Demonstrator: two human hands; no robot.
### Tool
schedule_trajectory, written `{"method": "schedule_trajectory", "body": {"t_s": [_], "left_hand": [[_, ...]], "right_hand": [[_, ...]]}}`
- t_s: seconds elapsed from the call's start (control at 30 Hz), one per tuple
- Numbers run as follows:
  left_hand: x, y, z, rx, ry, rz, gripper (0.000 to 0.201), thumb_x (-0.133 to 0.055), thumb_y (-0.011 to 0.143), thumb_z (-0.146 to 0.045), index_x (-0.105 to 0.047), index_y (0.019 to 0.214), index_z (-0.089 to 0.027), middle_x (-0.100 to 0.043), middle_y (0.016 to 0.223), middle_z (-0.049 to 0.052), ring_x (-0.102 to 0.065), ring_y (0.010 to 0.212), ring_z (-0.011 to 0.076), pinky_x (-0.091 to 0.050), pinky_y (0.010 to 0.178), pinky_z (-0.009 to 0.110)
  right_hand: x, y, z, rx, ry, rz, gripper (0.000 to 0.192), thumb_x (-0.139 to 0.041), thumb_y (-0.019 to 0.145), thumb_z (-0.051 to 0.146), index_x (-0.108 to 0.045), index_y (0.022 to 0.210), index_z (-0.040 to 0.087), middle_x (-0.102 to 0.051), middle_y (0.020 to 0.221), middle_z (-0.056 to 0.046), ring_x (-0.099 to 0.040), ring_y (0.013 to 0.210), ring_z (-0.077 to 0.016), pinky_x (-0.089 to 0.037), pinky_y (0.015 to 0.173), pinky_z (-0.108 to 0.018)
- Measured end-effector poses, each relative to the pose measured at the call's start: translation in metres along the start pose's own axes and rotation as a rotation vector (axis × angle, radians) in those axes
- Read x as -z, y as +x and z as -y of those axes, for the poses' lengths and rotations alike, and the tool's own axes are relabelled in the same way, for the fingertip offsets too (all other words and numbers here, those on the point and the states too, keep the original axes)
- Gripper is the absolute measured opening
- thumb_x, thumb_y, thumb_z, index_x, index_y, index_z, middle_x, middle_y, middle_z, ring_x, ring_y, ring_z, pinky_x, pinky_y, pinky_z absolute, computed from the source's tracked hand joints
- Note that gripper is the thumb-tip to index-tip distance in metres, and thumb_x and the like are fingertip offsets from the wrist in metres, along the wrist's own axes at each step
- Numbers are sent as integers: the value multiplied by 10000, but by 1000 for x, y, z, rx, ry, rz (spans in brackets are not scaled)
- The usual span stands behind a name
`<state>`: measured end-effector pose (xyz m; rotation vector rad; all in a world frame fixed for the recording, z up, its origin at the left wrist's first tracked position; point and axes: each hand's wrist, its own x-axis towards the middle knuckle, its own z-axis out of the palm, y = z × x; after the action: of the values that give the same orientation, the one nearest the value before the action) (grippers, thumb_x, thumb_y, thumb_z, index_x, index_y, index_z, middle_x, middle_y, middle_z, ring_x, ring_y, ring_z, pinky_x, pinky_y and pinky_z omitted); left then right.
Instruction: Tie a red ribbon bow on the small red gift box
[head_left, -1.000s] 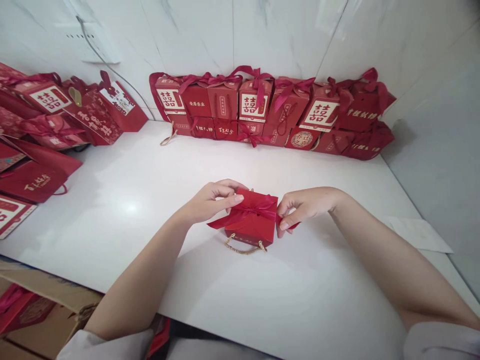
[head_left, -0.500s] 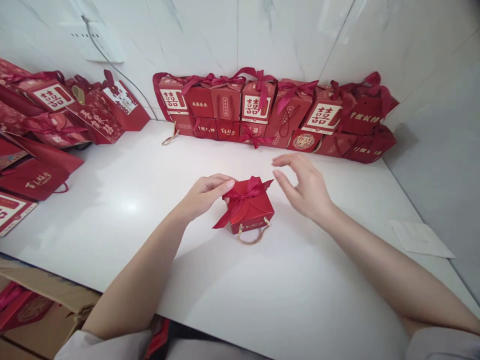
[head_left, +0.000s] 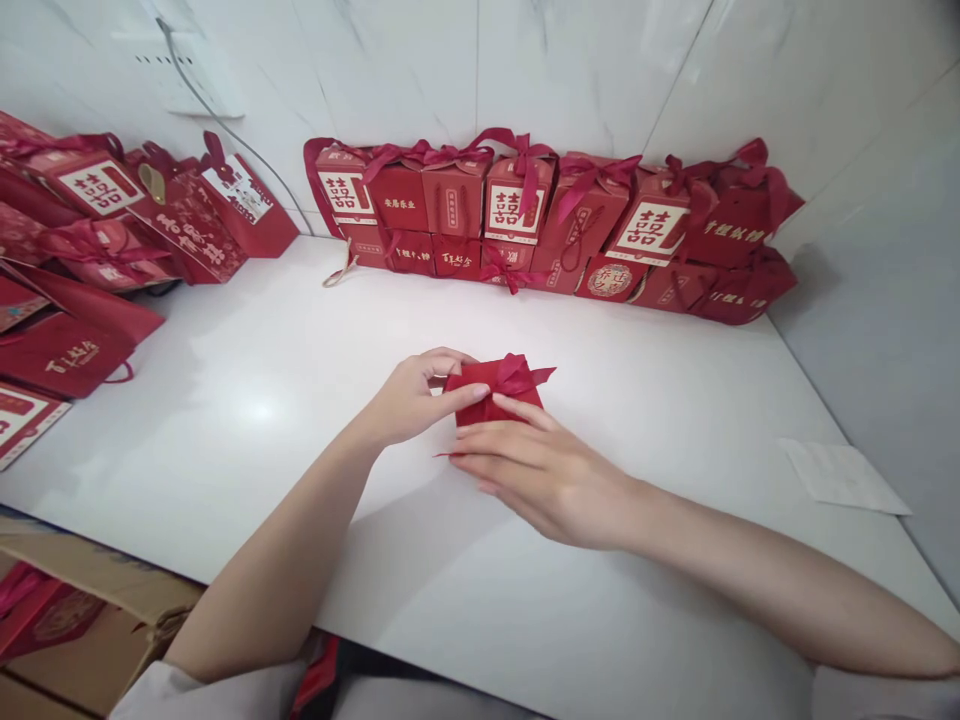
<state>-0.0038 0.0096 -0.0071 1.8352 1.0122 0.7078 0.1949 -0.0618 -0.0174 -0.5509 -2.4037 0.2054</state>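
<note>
A small red gift box (head_left: 474,412) sits on the white table, a dark-red ribbon bow (head_left: 514,374) tied on its top. My left hand (head_left: 416,400) holds the box at its left side, the thumb pressed on the lid beside the bow and the fingers curled behind. Across the front of the box lies my right hand (head_left: 555,475), back toward me, its fingers closed over the ribbon's left tail; only the tail's thin tip pokes out past the fingertips. The right thumb cannot be made out. This hand hides the box's front and the rope handle there.
Two stacked rows of red gift boxes (head_left: 454,205) line the tiled wall. More red boxes and bags (head_left: 82,345) crowd the left side. A white paper (head_left: 844,475) lies at the right edge. Below the table at left is a cardboard carton (head_left: 112,650) with a red box.
My right hand has come down and left from beside the box onto its front and the ribbon tail. My left thumb has slid right, toward the bow.
</note>
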Motion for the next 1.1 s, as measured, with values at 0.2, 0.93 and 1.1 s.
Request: {"method": "schedule_trajectory", "body": {"t_s": [0.2, 0.93, 1.1], "left_hand": [[1, 0, -1, -9, 53, 46, 244, -664, 811, -433, -696, 820, -192, -649, 1152, 62, -612, 1045, 228, -486, 931, 380], [-5, 0, -3, 105, -134, 93, 340, -712, 765, -424, -526, 679, -153, -653, 1158, 86, -621, 952, 206, -495, 804, 344], [-3, -2, -1, 134, -101, 95, 281, -726, 748, -430, -630, 781, -168, -635, 1181, 77, -627, 957, 212, -521, 799, 354]], "right_hand": [[35, 2, -9, -78, 299, 16, 176, -540, 948, 183, -692, 1037, 179, -721, 1076, -74, -670, 1020, -167, -555, 885, -283], [64, -3, -49, -710, 219, 73, 332, -488, 941, 490, -628, 863, 200, -655, 805, -25, -578, 716, -164, -439, 656, -279], [62, -9, -76, -767, 430, 482, 446, -459, 920, 565, -662, 775, 195, -622, 750, -18, -550, 687, -161, -422, 626, -281]]}}
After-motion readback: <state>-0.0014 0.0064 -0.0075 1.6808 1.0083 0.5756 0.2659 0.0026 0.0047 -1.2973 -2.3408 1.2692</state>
